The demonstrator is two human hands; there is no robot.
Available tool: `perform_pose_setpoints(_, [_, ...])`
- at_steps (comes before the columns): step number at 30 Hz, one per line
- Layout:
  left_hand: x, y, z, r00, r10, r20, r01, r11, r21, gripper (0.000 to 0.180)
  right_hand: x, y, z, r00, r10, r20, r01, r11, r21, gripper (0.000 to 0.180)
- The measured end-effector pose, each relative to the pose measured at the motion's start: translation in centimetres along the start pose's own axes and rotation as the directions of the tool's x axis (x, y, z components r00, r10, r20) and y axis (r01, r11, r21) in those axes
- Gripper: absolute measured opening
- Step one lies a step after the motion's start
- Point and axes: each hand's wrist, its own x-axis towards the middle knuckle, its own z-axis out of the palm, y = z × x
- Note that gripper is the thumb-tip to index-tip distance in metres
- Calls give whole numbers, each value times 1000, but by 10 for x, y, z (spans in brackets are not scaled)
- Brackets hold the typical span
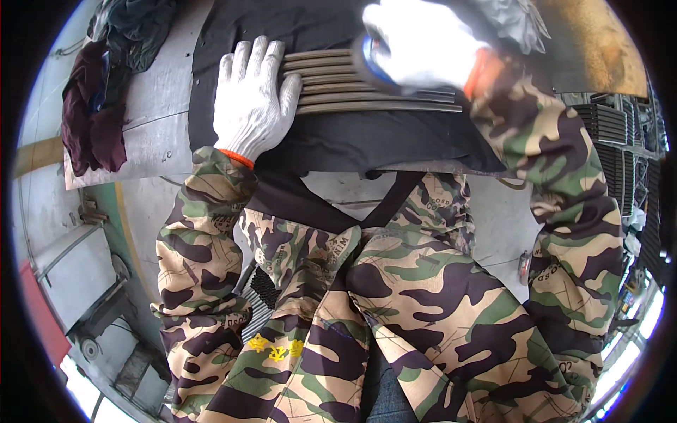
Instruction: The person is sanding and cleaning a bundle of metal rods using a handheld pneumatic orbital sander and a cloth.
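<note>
Several slim metal rods [331,89] lie side by side on a black cloth [395,137]. My left hand [252,99], in a white knit glove with an orange cuff, rests flat over their left ends with its fingers stretched out. At the upper right, my right hand [423,46], gloved the same way, is closed round a round blue-and-dark tool [367,60] held over the rods. Motion smears this hand, and the glove hides most of the tool, so its exact kind does not show. The right part of the upper rods is hidden beneath it.
Dark red cloth [92,120] and dark green cloth [141,32] lie at the table's left. White fabric [518,21] sits at the far right beside a stained brown board [596,46]. A rack of dark bars [606,125] stands beyond my right arm.
</note>
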Motion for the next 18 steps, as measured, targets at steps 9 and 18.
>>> perform_pose_setpoints(9, [0, -1, 9, 995, 39, -94, -40, 999, -1, 55, 14, -12, 2, 998, 8, 67, -7, 1000, -6, 20])
perform_pose_setpoints(18, [0, -6, 13, 992, 1, -125, 8, 997, 73, 52, 29, -13, 19, 988, -108, -114, 103, 993, -48, 22])
